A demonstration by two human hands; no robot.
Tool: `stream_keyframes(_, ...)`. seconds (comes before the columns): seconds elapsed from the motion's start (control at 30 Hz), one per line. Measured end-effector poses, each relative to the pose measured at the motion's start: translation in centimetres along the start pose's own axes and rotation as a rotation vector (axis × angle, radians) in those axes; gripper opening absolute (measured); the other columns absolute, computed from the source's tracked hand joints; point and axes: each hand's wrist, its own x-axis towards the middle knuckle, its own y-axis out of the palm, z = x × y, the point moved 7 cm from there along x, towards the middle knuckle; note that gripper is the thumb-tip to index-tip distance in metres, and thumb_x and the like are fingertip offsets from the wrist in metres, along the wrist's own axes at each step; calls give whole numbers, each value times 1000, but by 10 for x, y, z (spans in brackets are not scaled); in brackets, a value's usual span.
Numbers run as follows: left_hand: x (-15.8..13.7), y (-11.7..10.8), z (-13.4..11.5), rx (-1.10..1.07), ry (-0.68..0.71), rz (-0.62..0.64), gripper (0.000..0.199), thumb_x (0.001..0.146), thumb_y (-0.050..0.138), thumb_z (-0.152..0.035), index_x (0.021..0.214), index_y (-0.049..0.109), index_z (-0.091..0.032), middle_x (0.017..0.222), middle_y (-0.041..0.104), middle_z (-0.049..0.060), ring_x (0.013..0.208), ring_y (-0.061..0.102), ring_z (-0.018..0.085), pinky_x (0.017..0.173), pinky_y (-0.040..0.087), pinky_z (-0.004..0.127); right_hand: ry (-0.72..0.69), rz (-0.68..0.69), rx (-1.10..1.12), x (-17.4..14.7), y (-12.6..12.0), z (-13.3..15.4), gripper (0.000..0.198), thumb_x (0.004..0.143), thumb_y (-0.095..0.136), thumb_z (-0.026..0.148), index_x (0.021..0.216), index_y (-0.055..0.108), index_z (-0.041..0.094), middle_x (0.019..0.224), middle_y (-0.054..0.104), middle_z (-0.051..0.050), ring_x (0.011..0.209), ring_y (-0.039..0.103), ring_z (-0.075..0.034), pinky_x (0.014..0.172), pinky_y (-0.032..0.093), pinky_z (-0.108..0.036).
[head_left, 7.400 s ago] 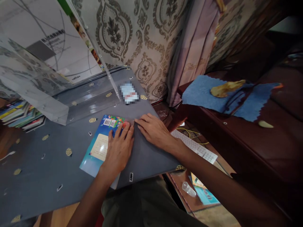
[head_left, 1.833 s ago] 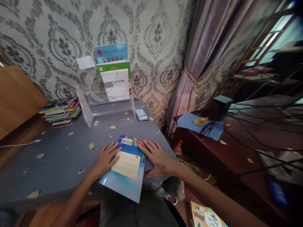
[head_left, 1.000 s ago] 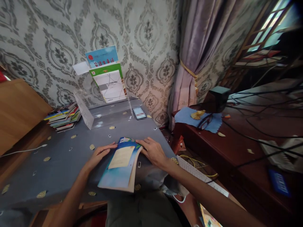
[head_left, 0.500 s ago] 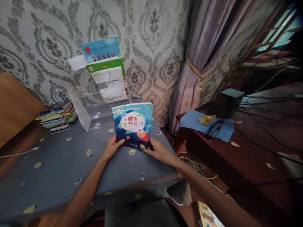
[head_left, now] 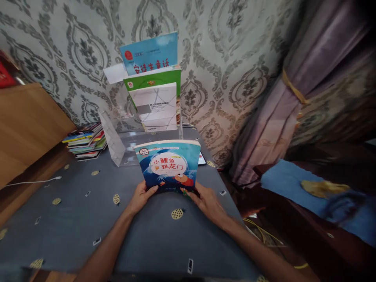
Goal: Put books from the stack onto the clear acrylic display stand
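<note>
A blue picture book (head_left: 170,166) with a red fish and red Chinese lettering on its cover is held upright above the table, front towards me. My left hand (head_left: 141,197) grips its lower left corner, thumb on the cover. At the lower right corner my right hand (head_left: 208,199) has hold of it too, thumb also in front. The bottom edge bows a little between my hands. Just behind stands a clear plastic book rack (head_left: 113,141), holding a white-covered book (head_left: 155,105), a green-edged book (head_left: 152,79) and a light-blue book (head_left: 149,51) in tiers.
A stack of books (head_left: 86,141) lies left of the rack, near a wooden panel (head_left: 32,125). A white cable (head_left: 32,182) crosses the grey patterned tablecloth (head_left: 79,219). A phone (head_left: 201,158) shows partly behind the held book. To the right are a blue cloth (head_left: 282,180) and a curtain (head_left: 273,117).
The view has shifted right to left and closer to the table and rack. The held book now tilts back more, its lower edge bowed; both hands keep their grip.
</note>
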Motion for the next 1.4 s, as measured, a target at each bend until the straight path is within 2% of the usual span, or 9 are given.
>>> stream_keyframes(0.2,-2,-3,12,-38,-82,8,54,73,78,-53,112,72,-16,119,75,11,115,67,33,103,51,47,-82,-10,21,-7,8,-1,34,99,42,36,124,64,28,107,75,-9,95,71,-28,82,58,-41)
stream_keyframes(0.4,-2,-5,17,-75,-54,-28,54,72,78,-45,118,69,-19,125,72,11,124,62,34,111,45,49,-66,10,30,-11,8,-9,40,100,42,44,132,60,28,121,73,-10,107,70,-30,90,58,-46)
stream_keyframes(0.63,-2,0,14,-81,15,-3,51,75,74,-40,120,67,-18,132,68,11,131,57,33,116,39,50,-106,-3,35,-8,2,2,40,100,43,44,133,60,29,120,74,-8,105,71,-29,88,59,-43)
stream_keyframes(0.8,-1,-1,17,-65,57,3,54,77,73,-42,124,64,-16,135,65,14,133,55,33,117,37,50,-61,-23,15,-8,-2,8,40,99,44,43,132,60,28,111,76,-7,95,73,-29,82,58,-42)
stream_keyframes(0.93,-2,-5,15,-36,153,-50,59,79,71,-41,131,59,-15,140,61,14,135,52,32,118,35,49,-20,-22,2,-9,-3,13,42,97,44,45,131,59,25,105,77,-7,87,73,-29,78,56,-41)
stream_keyframes(1.03,-4,-8,12,-26,232,-99,60,82,69,-41,134,56,-16,141,60,12,137,49,32,119,33,47,2,-24,39,-5,-4,17,46,98,43,44,135,56,21,80,75,-4,71,71,-24,72,55,-35)
stream_keyframes(1.13,-7,-14,11,40,278,-175,56,86,66,-40,135,56,-18,139,61,11,136,49,31,119,32,46,44,13,128,2,3,19,51,98,40,44,140,50,17,53,62,4,47,61,-18,54,50,-28)
stream_keyframes(1.23,-7,-19,11,117,320,-221,55,88,63,-38,138,53,-18,143,57,11,138,46,31,120,29,47,81,14,179,7,12,19,50,95,44,47,135,51,18,50,58,6,41,56,-16,47,44,-25)
stream_keyframes(1.4,-1,-17,17,127,329,-160,61,88,60,-35,145,45,-18,149,51,13,141,43,30,121,27,47,101,-28,186,6,19,15,40,93,46,48,120,56,20,48,55,7,42,56,-16,48,44,-25)
